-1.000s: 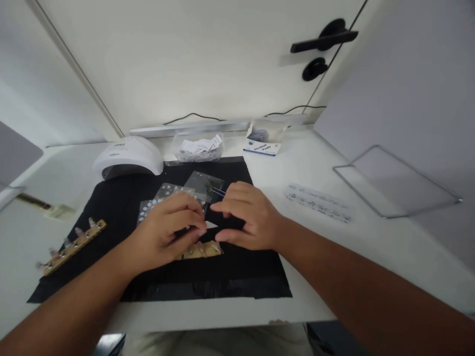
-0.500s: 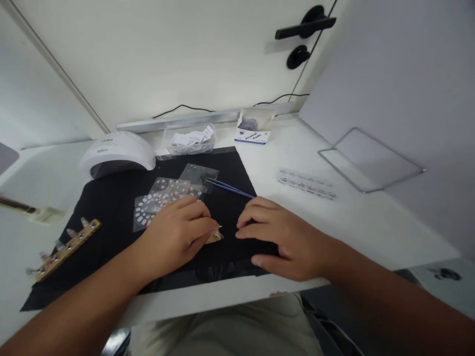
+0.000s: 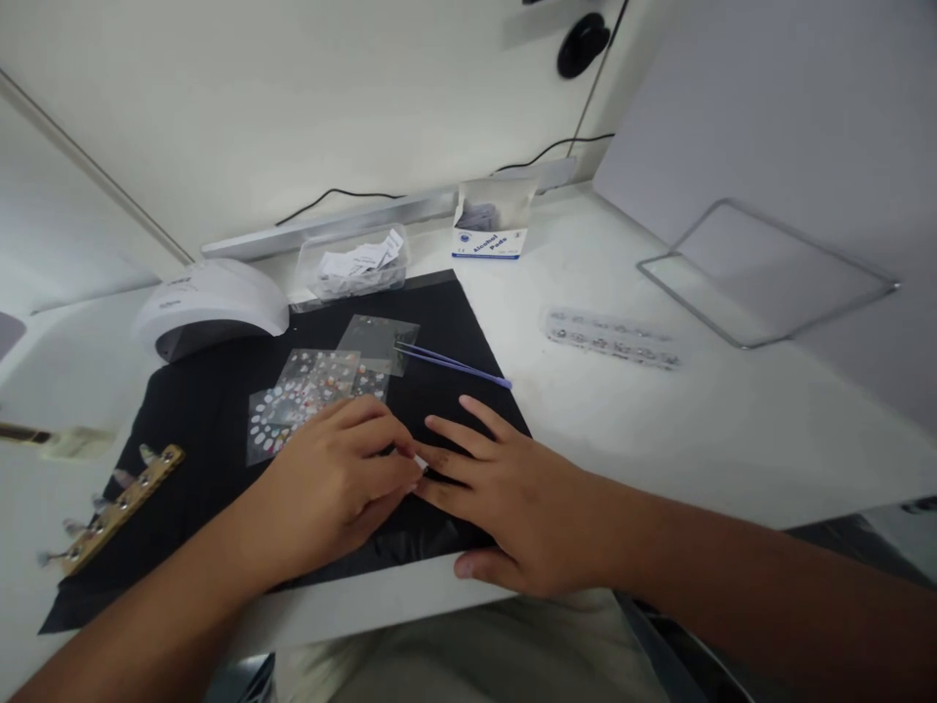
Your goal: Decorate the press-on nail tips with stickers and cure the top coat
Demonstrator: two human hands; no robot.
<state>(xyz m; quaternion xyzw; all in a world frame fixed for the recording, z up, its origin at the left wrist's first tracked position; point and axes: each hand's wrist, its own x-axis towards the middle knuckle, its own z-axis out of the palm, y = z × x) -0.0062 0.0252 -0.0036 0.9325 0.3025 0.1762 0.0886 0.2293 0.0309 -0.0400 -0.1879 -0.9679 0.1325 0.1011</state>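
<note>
Pale tip [image 3: 420,463] pinched in the left hand [image 3: 333,488] fingers over the black mat [image 3: 220,410]; right hand [image 3: 512,498] lies flat and spread, fingertips touching it. Beyond: sticker sheets [image 3: 307,391], purple tweezers [image 3: 454,364], lamp [image 3: 209,308]. The tip is too small to identify.

A white table [image 3: 659,410] carries a black rectangular mat [image 3: 220,420], a white domed lamp [image 3: 209,308] and a blue-and-white cardboard box [image 3: 489,227].
</note>
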